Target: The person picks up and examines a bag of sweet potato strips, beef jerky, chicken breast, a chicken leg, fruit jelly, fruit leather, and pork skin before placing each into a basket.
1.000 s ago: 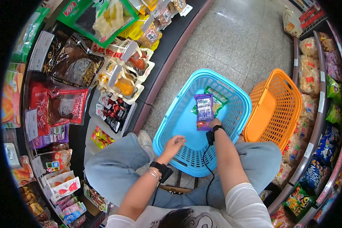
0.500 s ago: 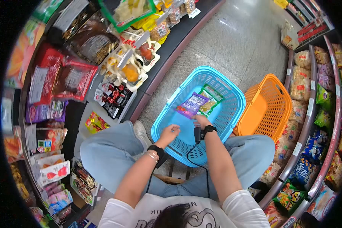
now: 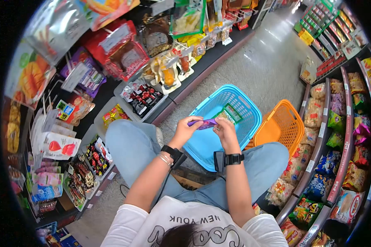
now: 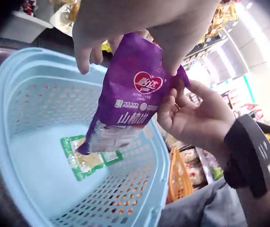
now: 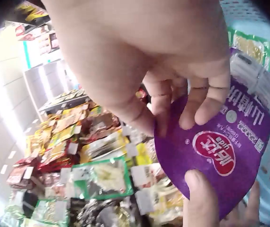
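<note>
Both hands hold a purple snack bag (image 3: 206,124) above the near part of a blue basket (image 3: 248,108). My left hand (image 3: 187,131) pinches one end of the bag, and my right hand (image 3: 226,132) pinches the other. The left wrist view shows the purple bag (image 4: 131,90) hanging with its printed front visible, with the right hand (image 4: 196,113) at its upper edge. In the right wrist view, right-hand fingers (image 5: 206,101) lie on the purple bag (image 5: 239,142), and the left thumb (image 5: 200,194) presses its lower edge. A green-edged packet (image 3: 232,114) lies inside the basket.
An orange basket (image 3: 278,126) stands right of the blue one. Shelves of packaged food line both sides, with trays of small packets (image 3: 142,99) at the left and snack bags (image 3: 316,111) at the right. A grey floor aisle (image 3: 251,61) runs ahead.
The purple bag has been lifted from the blue basket and is now held between both hands. The left hand has come to the bag, and the head view has shifted.
</note>
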Motion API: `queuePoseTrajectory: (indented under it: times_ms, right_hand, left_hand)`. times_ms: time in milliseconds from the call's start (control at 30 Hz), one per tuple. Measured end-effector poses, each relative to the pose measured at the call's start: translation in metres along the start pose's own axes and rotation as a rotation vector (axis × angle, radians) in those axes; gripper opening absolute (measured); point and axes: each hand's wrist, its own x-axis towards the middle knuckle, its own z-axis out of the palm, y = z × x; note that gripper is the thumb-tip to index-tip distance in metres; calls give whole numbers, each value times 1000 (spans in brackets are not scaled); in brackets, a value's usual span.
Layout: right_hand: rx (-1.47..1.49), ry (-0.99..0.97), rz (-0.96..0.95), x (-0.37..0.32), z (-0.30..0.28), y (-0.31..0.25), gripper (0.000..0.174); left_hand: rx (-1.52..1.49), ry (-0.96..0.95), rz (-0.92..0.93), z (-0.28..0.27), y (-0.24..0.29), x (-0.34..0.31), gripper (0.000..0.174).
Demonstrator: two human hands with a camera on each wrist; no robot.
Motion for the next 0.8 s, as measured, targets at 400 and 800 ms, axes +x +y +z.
queuePoseTrajectory:
  times_ms: [400, 800]
  right_hand:
    - [-284, -164, -314, -68, 64, -31, 16]
    - [-963, -226, -735, -91, 107, -27, 16]
  left_hand:
    - [-287, 197, -31, -38, 88, -41, 16]
    - [-41, 292, 257, -46, 122, -51, 42]
